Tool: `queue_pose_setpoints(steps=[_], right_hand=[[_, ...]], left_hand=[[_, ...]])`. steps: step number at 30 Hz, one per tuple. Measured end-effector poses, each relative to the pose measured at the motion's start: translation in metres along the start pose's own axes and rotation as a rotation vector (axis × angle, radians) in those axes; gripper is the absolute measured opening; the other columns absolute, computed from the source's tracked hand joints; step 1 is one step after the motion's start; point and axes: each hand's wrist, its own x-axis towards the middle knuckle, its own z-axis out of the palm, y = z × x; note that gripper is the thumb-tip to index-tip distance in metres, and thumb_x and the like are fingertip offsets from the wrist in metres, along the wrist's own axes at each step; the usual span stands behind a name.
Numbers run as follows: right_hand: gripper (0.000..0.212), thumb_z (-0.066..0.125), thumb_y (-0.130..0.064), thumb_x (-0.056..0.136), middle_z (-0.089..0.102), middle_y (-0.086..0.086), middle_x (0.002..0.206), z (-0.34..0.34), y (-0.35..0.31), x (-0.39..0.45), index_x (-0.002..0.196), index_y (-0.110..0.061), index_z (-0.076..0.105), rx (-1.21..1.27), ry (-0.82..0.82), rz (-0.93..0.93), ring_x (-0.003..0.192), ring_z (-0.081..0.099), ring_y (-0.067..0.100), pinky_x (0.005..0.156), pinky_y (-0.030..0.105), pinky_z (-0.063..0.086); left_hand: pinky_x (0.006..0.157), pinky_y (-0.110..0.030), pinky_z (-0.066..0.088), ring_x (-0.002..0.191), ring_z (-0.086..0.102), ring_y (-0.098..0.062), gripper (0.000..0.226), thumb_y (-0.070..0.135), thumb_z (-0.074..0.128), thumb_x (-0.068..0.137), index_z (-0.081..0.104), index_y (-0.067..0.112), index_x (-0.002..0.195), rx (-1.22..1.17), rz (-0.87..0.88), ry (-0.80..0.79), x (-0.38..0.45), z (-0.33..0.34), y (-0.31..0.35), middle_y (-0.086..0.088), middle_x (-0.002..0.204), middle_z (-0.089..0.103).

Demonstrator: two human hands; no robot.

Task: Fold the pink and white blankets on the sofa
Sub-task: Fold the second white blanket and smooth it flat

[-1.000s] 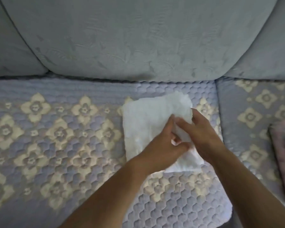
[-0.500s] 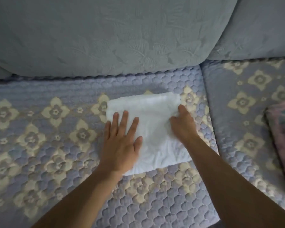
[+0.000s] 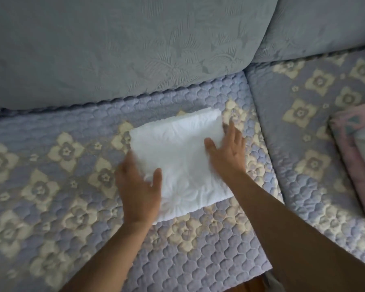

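Note:
The white blanket (image 3: 178, 152) lies folded into a small rectangle on the quilted sofa seat (image 3: 51, 165). My left hand (image 3: 138, 186) lies at its near left edge, thumb spread onto the cloth; its fingertips are blurred. My right hand (image 3: 228, 150) rests flat with straight fingers on the blanket's right edge. The pink blanket (image 3: 354, 157) lies folded on the neighbouring seat at the far right, partly cut off by the frame.
Grey-blue back cushions (image 3: 124, 49) rise behind the seats. A seam (image 3: 259, 127) divides the two seat cushions just right of the white blanket. The sofa's front edge (image 3: 251, 277) shows near the bottom, with dark floor below.
My left hand has slid from the top of the white blanket to its left edge. My right hand has flattened on the right side. The view has shifted so the blanket sits slightly tilted.

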Motion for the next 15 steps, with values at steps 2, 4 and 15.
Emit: queue_pose_setpoints(steps=[2, 4, 15], right_hand=[[0.082, 0.067, -0.054, 0.086, 0.042, 0.002, 0.143, -0.01, 0.001, -0.011, 0.151, -0.025, 0.028, 0.113, -0.095, 0.205, 0.13, 0.045, 0.025, 0.107, 0.046, 0.042], [0.073, 0.078, -0.05, 0.08, 0.062, 0.003, 0.125, -0.026, 0.007, -0.026, 0.138, -0.021, 0.047, 0.311, -0.279, 0.378, 0.109, 0.065, 0.027, 0.094, 0.048, 0.056], [0.039, 0.064, -0.017, 0.095, 0.067, 0.024, 0.125, -0.23, 0.074, -0.194, 0.131, 0.0, 0.059, 1.154, -0.301, 0.662, 0.116, 0.063, 0.045, 0.104, 0.062, 0.046]], left_hand=[[0.067, -0.029, 0.052, 0.086, 0.066, -0.024, 0.031, 0.028, 0.068, 0.087, 0.059, 0.014, 0.112, -0.4, -0.297, -0.08, -0.002, -0.016, 0.004, -0.006, 0.1, 0.069], [0.069, -0.034, 0.058, 0.091, 0.073, -0.02, 0.029, 0.023, 0.071, 0.09, 0.063, 0.021, 0.118, -0.56, -0.54, -0.347, -0.009, -0.026, 0.009, 0.001, 0.103, 0.075], [0.087, -0.054, 0.056, 0.106, 0.07, -0.042, 0.047, 0.017, 0.066, 0.085, 0.061, 0.019, 0.133, -0.656, -0.817, -1.054, -0.085, -0.069, 0.174, -0.019, 0.119, 0.071]])
